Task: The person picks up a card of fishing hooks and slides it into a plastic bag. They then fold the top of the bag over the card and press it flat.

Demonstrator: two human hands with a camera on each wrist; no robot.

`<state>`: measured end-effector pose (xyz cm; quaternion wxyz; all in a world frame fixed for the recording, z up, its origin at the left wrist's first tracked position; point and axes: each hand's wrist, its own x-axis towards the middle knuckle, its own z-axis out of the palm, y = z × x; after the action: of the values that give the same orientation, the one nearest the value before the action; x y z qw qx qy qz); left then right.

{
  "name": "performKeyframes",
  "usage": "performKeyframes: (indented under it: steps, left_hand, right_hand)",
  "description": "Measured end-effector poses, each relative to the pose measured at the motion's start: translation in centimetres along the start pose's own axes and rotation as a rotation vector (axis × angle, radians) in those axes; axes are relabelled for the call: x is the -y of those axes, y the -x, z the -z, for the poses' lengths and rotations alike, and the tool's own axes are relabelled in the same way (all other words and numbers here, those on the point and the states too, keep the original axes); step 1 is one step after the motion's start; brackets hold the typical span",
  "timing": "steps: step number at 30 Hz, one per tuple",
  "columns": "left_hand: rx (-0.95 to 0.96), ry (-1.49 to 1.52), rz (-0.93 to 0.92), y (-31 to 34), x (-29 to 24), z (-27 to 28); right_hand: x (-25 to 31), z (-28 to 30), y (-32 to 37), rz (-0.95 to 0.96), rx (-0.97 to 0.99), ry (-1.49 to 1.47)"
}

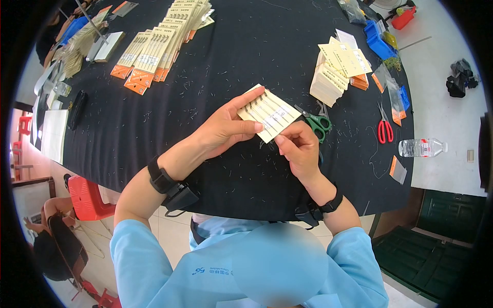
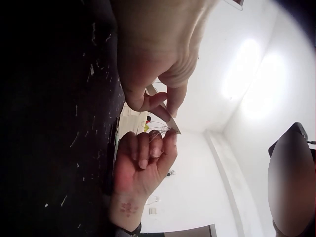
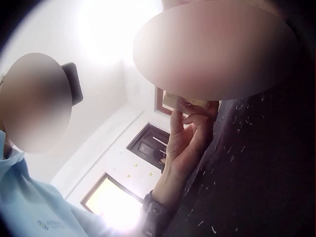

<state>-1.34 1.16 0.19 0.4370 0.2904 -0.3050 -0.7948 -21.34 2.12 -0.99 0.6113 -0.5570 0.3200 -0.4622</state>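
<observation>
Cream card (image 1: 275, 114) is hovering over black worktop (image 1: 221, 179); left hand (image 1: 221, 128) is gripping it, right hand (image 1: 303, 151) is pinching near its lower corner. Loose threads (image 2: 160, 129) are trailing there, risking tangles if tugged; overtight fingers risk creasing card.

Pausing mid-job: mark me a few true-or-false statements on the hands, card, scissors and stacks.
1. The left hand grips the cream card. True.
2. The red-handled scissors lie right of the green-handled scissors. True.
3. The right hand grips the red-handled scissors. False: they lie on the black cloth; its fingers are at the card's edge.
4. Both wrists are bare. False: each wears a black band.
5. The orange-ended cards at the far left overlap one another. True.
</observation>
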Motion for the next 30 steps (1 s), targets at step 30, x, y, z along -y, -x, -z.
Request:
performKeyframes:
  steps: [30]
  left_hand:
    - [0.22, -0.147, 0.044, 0.1, 0.1, -0.1]
  right_hand:
    - [-0.8, 0.2, -0.6, 0.0, 0.048, -0.036]
